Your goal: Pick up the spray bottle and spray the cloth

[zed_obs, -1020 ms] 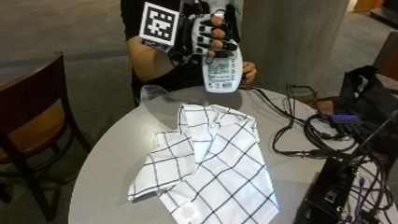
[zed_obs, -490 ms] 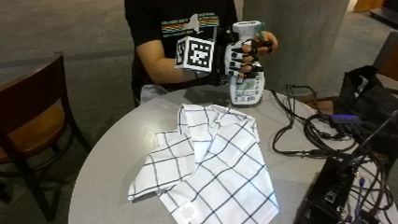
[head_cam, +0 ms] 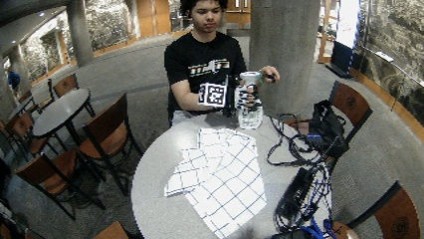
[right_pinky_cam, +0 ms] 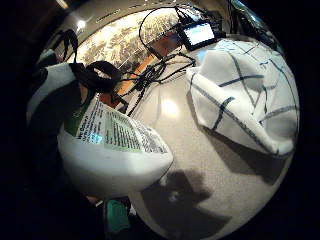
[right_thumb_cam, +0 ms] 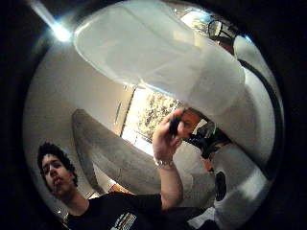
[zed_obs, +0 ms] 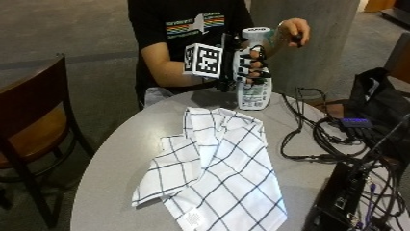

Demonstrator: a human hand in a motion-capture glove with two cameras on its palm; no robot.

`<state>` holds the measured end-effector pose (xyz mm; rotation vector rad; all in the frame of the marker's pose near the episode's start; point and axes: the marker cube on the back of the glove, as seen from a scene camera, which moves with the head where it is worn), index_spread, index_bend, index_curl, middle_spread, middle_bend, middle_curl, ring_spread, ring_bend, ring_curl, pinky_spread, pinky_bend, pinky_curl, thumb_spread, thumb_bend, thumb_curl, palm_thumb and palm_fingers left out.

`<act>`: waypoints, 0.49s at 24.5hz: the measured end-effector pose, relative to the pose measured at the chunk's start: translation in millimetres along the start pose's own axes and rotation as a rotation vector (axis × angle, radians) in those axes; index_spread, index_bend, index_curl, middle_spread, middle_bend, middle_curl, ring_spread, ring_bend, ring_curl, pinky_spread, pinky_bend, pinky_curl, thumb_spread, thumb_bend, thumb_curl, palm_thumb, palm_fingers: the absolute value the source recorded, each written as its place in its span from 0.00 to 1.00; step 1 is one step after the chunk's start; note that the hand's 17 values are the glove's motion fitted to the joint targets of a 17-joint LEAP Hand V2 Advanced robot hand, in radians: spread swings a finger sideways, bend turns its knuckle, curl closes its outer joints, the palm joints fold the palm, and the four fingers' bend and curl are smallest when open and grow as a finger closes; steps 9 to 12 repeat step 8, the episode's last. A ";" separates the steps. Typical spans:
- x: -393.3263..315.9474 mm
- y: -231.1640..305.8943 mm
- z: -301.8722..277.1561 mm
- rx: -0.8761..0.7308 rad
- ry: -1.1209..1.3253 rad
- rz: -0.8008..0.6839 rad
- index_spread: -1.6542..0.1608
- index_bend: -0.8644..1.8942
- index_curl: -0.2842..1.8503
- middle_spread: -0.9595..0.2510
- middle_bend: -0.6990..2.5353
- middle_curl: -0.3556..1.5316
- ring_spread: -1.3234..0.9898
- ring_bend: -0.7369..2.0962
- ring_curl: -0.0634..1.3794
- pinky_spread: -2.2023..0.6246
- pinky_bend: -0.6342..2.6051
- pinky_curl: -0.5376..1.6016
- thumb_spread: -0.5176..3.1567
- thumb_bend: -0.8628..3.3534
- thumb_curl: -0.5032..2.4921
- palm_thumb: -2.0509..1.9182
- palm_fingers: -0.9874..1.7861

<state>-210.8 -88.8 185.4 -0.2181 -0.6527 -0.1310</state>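
In the outside view my gloved right hand (zed_obs: 249,66) grips a white spray bottle (zed_obs: 254,91) around its neck and holds it upright at the far edge of the round grey table (zed_obs: 108,163). From here I cannot tell whether its base touches the top. The person's bare left hand (zed_obs: 291,32) is raised beside the bottle's cap, apart from it, pinching something small and dark. A white cloth (zed_obs: 218,168) with dark checks lies crumpled across the middle of the table, just in front of the bottle. The little finger side palm view shows the bottle's label (right_pinky_cam: 112,135) close up, with the cloth (right_pinky_cam: 245,95) beyond.
Black cables (zed_obs: 307,134) trail over the table's right side to an electronics box (zed_obs: 349,202) at the front right. Farther right stands a black bag (zed_obs: 375,96). A wooden chair (zed_obs: 32,120) is on the left and a concrete pillar (zed_obs: 313,43) rises behind.
My right hand has carried the bottle rightward and lower, toward the table's far edge. The bare hand has left the bottle's side and risen beside its cap.
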 end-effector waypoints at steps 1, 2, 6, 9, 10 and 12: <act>-0.4 2.2 -1.8 0.004 0.004 -0.007 0.81 0.37 0.40 0.70 0.34 0.46 0.53 0.38 0.32 0.79 0.27 0.43 0.24 0.19 0.42 0.77 0.78; -0.9 4.6 -4.8 0.012 0.007 -0.015 0.81 0.37 0.40 0.70 0.34 0.46 0.53 0.38 0.32 0.79 0.27 0.43 0.25 0.19 0.42 0.77 0.77; -2.0 16.5 -28.1 0.094 -0.001 -0.011 0.80 0.34 0.37 0.71 0.33 0.45 0.53 0.39 0.32 0.80 0.27 0.43 0.30 0.19 0.40 0.75 0.72; -1.6 20.7 -37.5 0.131 -0.008 -0.005 0.80 0.33 0.36 0.71 0.32 0.45 0.53 0.39 0.33 0.80 0.28 0.43 0.32 0.19 0.39 0.74 0.70; -1.6 20.7 -37.5 0.131 -0.008 -0.005 0.80 0.33 0.36 0.71 0.32 0.45 0.53 0.39 0.33 0.80 0.28 0.43 0.32 0.19 0.39 0.74 0.70; -1.6 20.7 -37.5 0.131 -0.008 -0.005 0.80 0.33 0.36 0.71 0.32 0.45 0.53 0.39 0.33 0.80 0.28 0.43 0.32 0.19 0.39 0.74 0.70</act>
